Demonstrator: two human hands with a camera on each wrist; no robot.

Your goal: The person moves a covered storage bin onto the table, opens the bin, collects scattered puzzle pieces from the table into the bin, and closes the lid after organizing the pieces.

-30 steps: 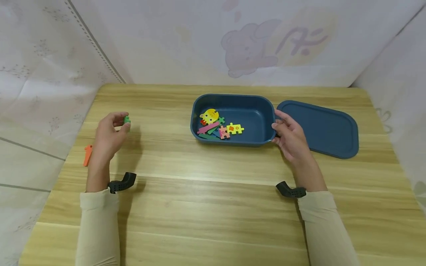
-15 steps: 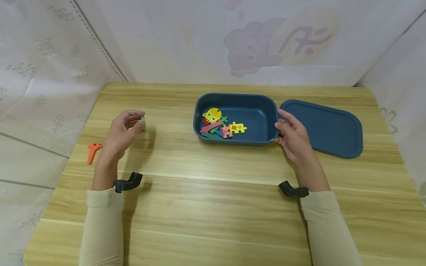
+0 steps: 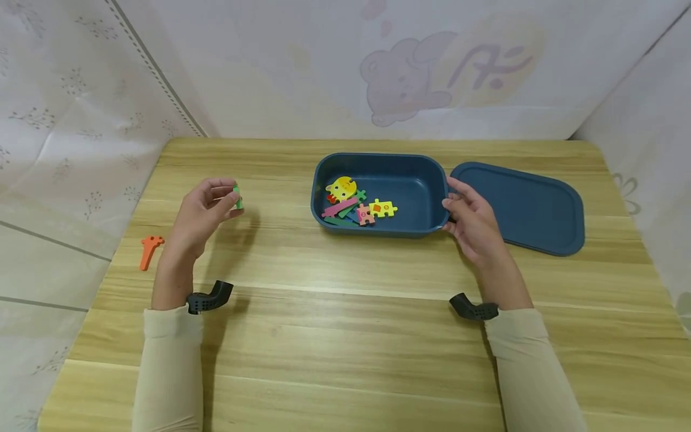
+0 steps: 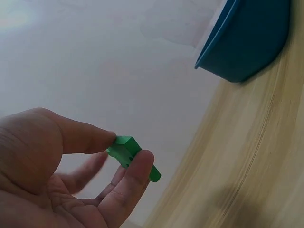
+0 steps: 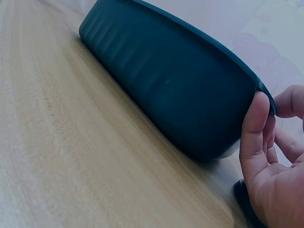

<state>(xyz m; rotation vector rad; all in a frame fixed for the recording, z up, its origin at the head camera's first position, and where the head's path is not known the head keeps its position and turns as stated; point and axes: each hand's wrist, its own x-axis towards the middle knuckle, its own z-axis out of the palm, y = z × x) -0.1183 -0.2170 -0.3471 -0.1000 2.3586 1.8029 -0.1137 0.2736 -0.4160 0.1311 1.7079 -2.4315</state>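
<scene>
My left hand [image 3: 202, 213] pinches a small green puzzle piece [image 4: 124, 151] between thumb and fingertips, held above the left part of the table. At the right end of a dark blue box [image 3: 415, 204], my right hand [image 3: 475, 225] grips the rim with thumb and fingers, as the right wrist view also shows. Inside the box, at its left, lie several puzzle pieces: a yellow animal head [image 3: 342, 188], a pink strip [image 3: 340, 207], a pink-orange piece [image 3: 365, 215], a yellow piece [image 3: 384, 209] and some green ones. An orange puzzle piece [image 3: 148, 251] lies left of my left wrist.
A flat dark blue lid [image 3: 534, 207] lies on the wooden table [image 3: 345, 336] just right of the box, partly behind my right hand. A pale printed cloth [image 3: 281, 72] stands along the table's back edge. Black camera mounts sit on both wrists.
My left hand has moved right with the green puzzle piece, away from the orange piece, which shows fully now. My right hand keeps its grip on the box.
</scene>
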